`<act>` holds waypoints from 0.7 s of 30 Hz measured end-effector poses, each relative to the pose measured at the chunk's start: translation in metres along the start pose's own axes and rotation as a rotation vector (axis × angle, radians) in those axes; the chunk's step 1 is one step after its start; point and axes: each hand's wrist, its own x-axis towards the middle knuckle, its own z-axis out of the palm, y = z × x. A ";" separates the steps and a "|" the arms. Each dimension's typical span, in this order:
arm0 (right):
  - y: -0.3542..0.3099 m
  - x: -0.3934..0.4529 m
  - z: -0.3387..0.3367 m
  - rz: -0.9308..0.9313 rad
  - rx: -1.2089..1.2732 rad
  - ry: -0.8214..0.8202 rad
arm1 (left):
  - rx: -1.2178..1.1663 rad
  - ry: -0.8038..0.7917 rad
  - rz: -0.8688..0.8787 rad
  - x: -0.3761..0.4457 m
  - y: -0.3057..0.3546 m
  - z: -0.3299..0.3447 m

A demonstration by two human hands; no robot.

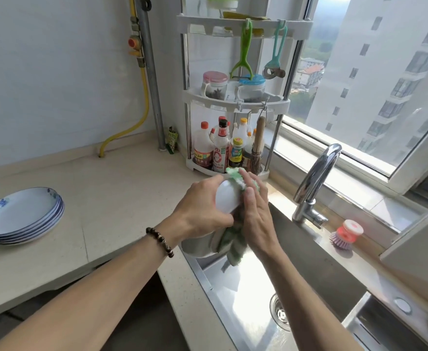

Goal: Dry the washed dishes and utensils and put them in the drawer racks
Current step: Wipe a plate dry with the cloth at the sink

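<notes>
A small white bowl (227,200) is held up over the near-left corner of the steel sink (246,307), tilted with its rounded outside facing the camera. The left hand (201,211) is closed around the bowl, thumb along its lower edge and fingers wrapped over the top. A green and white dishcloth (233,239) is pressed against the bowl's right side by the right hand (254,216), whose fingers lie flat and together on the cloth, the thumb on the side towards the bowl; the cloth's upper end pokes out beyond the fingertips and its lower end hangs down below both hands. A dark beaded bracelet (160,241) sits on the left wrist.

Just under the hands, a grey pot or basin (197,247) stands in the sink corner, partly hidden by the cloth. Well to the left of the left hand, a stack of blue-patterned white plates (21,215) rests on the pale table (106,198). Beyond the hands, a white corner shelf rack (235,102) holds sauce bottles (220,148) at the bottom and lidded jars on the middle tier. To the right of the right hand stands the chrome tap (314,183), and farther right a pink and purple dish brush (346,234) sits on the sink ledge by the window.
</notes>
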 end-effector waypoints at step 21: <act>-0.007 -0.006 0.004 -0.190 -0.320 -0.161 | -0.129 -0.019 -0.141 0.000 -0.017 -0.002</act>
